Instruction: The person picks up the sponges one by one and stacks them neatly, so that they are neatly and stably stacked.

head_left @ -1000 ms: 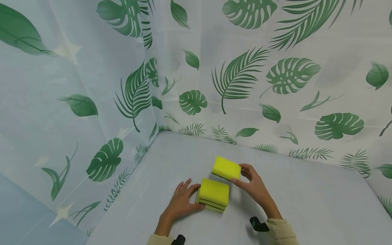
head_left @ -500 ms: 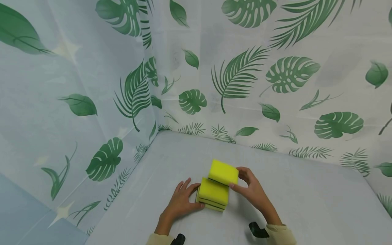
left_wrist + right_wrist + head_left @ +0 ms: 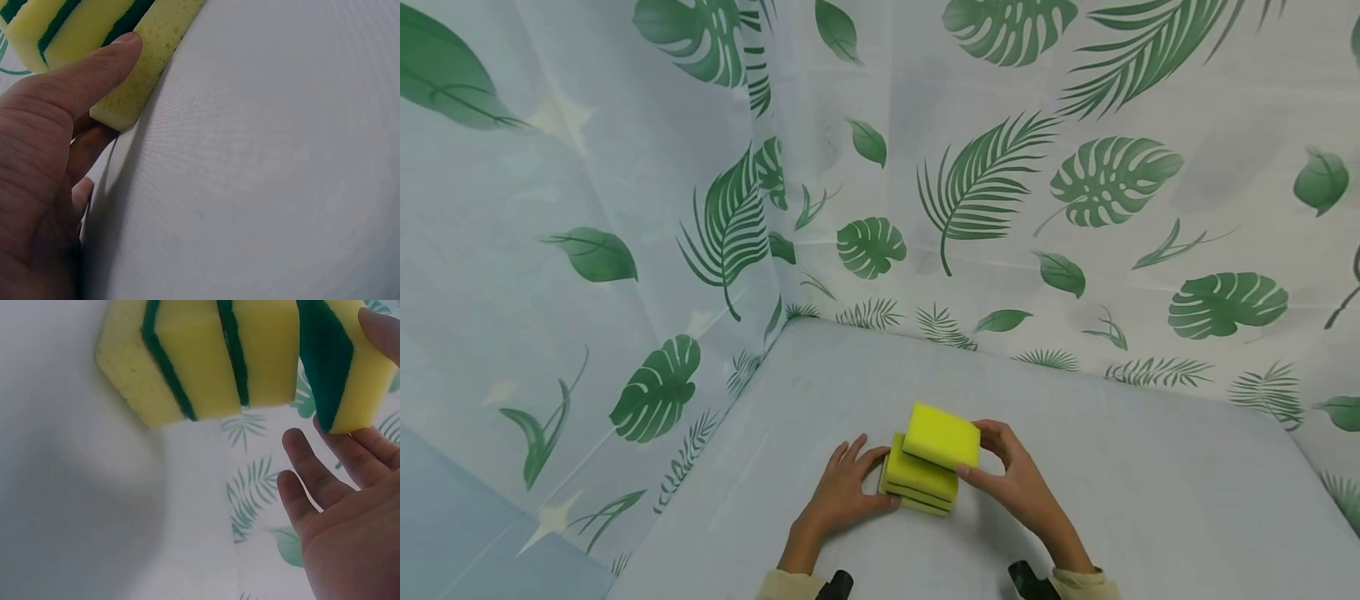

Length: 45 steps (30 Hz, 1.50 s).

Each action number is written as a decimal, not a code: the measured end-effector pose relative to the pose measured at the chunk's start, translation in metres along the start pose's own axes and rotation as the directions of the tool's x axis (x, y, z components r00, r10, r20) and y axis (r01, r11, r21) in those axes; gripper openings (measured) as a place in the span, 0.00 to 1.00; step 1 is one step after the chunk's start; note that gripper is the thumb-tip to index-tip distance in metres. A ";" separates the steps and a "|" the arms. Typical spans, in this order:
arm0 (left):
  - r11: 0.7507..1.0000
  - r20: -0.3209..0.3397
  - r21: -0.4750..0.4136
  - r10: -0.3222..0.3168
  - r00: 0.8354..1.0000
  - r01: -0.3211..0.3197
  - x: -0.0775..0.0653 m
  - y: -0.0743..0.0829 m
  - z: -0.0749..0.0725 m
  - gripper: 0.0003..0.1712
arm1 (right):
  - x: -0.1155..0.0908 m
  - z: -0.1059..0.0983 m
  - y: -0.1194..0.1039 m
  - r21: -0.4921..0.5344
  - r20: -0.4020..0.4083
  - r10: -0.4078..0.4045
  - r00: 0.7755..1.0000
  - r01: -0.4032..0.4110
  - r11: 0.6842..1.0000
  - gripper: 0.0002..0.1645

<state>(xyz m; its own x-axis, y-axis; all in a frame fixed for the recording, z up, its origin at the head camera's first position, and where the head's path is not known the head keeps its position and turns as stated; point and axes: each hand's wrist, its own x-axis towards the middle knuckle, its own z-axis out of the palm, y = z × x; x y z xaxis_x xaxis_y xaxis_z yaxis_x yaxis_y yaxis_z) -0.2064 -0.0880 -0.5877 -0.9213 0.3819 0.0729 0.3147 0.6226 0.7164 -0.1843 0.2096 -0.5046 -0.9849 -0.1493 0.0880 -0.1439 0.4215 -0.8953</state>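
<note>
Several yellow sponges with dark green scouring layers lie flat in a stack on the white surface. My left hand holds the stack from its left side; in the left wrist view the thumb presses the edge of the lowest sponge. Between thumb and fingers my right hand pinches another sponge over the stack, offset toward the back right. In the right wrist view that sponge is tilted, its green side facing the stack. Whether its far edge touches the top sponge, I cannot tell.
A pale tabletop spreads around the hands. Behind it rises a white leaf-printed sheet, and a similar sheet stands along the left. Dark devices sit at both wrists.
My right hand has brought its sponge toward me and slightly left, from behind the stack to over it. The left hand stays in place on the stack.
</note>
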 end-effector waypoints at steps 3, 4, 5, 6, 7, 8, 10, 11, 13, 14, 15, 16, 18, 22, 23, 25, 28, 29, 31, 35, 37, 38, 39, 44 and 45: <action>1.000 0.003 0.005 -0.008 1.000 0.008 0.000 0.000 0.000 0.48 | -0.003 0.002 -0.001 0.004 -0.004 -0.008 1.000 0.008 1.000 0.45; 1.000 0.004 0.005 -0.012 1.000 0.012 0.000 0.000 0.000 0.48 | -0.004 0.003 -0.002 0.005 -0.005 -0.010 1.000 0.010 1.000 0.45; 1.000 0.005 0.008 -0.014 1.000 0.014 0.000 0.001 0.000 0.48 | -0.005 0.004 -0.003 0.006 -0.005 -0.011 1.000 0.011 1.000 0.45; 1.000 0.006 0.009 -0.015 1.000 0.015 0.000 0.001 0.000 0.48 | -0.006 0.005 -0.003 0.006 -0.006 -0.010 1.000 0.010 1.000 0.45; 1.000 0.006 0.009 -0.016 1.000 0.015 0.000 0.001 0.000 0.48 | -0.007 0.006 -0.004 0.005 -0.008 -0.009 1.000 0.009 1.000 0.45; 1.000 0.006 0.008 -0.015 1.000 0.014 0.000 0.001 0.000 0.48 | -0.008 0.006 -0.005 0.002 -0.008 -0.009 1.000 0.009 1.000 0.45; 1.000 0.004 0.005 -0.009 1.000 0.009 -0.001 0.001 0.000 0.48 | -0.010 0.008 -0.007 -0.002 -0.012 -0.011 1.000 0.011 1.000 0.45; 1.000 0.004 0.007 -0.007 1.000 0.007 -0.001 0.001 0.000 0.48 | -0.010 0.009 -0.008 -0.001 -0.013 -0.011 1.000 0.011 1.000 0.45; 1.000 0.000 0.005 -0.003 1.000 0.003 -0.001 0.001 -0.001 0.47 | -0.011 0.011 -0.009 -0.004 -0.012 -0.007 1.000 0.006 1.000 0.45; 1.000 -0.002 0.003 -0.001 1.000 0.001 -0.001 0.002 -0.001 0.47 | -0.012 0.011 -0.010 -0.009 -0.011 -0.002 1.000 0.002 1.000 0.45; 1.000 -0.003 0.003 0.000 1.000 0.000 -0.001 0.002 -0.001 0.47 | -0.012 0.012 -0.010 -0.012 -0.012 0.003 1.000 -0.003 1.000 0.45; 1.000 -0.003 0.003 0.000 1.000 0.000 -0.001 0.001 -0.001 0.47 | -0.012 0.013 -0.010 -0.016 -0.010 0.010 1.000 -0.010 1.000 0.45; 1.000 -0.005 -0.001 0.006 1.000 -0.006 -0.001 0.001 -0.001 0.47 | -0.012 0.014 -0.011 -0.027 -0.003 0.020 1.000 -0.021 0.999 0.45; 1.000 -0.004 -0.003 0.017 1.000 -0.017 -0.001 0.000 -0.001 0.47 | -0.012 0.016 -0.011 -0.045 -0.004 0.022 1.000 -0.022 0.999 0.46; 1.000 -0.004 -0.005 0.018 1.000 -0.018 -0.001 0.000 -0.001 0.47 | -0.012 0.017 -0.011 -0.048 -0.004 0.016 1.000 -0.017 0.999 0.46; 1.000 -0.005 -0.003 0.018 1.000 -0.018 -0.001 0.000 -0.001 0.47 | -0.011 0.017 -0.010 -0.052 -0.008 0.007 1.000 -0.007 0.999 0.47; 1.000 -0.003 -0.004 0.013 1.000 -0.013 0.000 -0.001 0.000 0.46 | -0.010 0.018 -0.008 -0.056 -0.010 -0.006 1.000 0.006 0.998 0.46; 1.000 -0.002 -0.003 0.011 1.000 -0.011 0.000 -0.001 0.000 0.46 | -0.010 0.019 -0.007 -0.056 -0.009 -0.007 1.000 0.006 0.998 0.46; 1.000 -0.001 -0.004 0.010 1.000 -0.010 0.000 -0.001 0.000 0.46 | -0.009 0.020 -0.006 -0.061 -0.010 -0.001 1.000 0.001 0.998 0.46; 1.000 -0.004 -0.004 0.017 1.000 -0.017 0.000 0.000 -0.001 0.46 | -0.009 0.022 -0.006 -0.070 -0.008 0.010 1.000 -0.011 0.998 0.48; 1.000 -0.007 -0.001 0.017 1.000 -0.017 0.000 0.000 -0.001 0.47 | -0.009 0.022 -0.006 -0.074 -0.004 0.006 1.000 -0.007 0.997 0.48; 1.000 -0.008 0.002 0.018 1.000 -0.018 0.000 -0.001 0.000 0.47 | -0.009 0.023 -0.005 -0.077 -0.003 0.006 1.000 -0.006 0.997 0.48; 1.000 -0.008 0.004 0.017 1.000 -0.017 0.000 -0.001 0.000 0.47 | -0.009 0.023 -0.005 -0.079 -0.003 0.006 1.000 -0.007 0.997 0.48; 1.000 -0.005 0.003 0.008 1.000 -0.008 0.001 -0.002 0.001 0.47 | -0.009 0.024 -0.003 -0.092 0.000 0.008 1.000 -0.008 0.996 0.49; 1.000 -0.004 0.001 0.007 1.000 -0.007 0.001 -0.002 0.001 0.47 | -0.010 0.024 -0.003 -0.096 0.001 0.010 1.000 -0.010 0.995 0.49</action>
<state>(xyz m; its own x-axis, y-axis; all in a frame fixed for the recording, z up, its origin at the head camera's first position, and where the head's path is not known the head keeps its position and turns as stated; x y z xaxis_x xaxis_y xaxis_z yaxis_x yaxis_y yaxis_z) -0.2078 -0.0882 -0.5892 -0.9201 0.3832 0.0804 0.3210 0.6206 0.7154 -0.1721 0.1887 -0.5134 -0.9861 -0.1461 0.0789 -0.1431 0.5066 -0.8502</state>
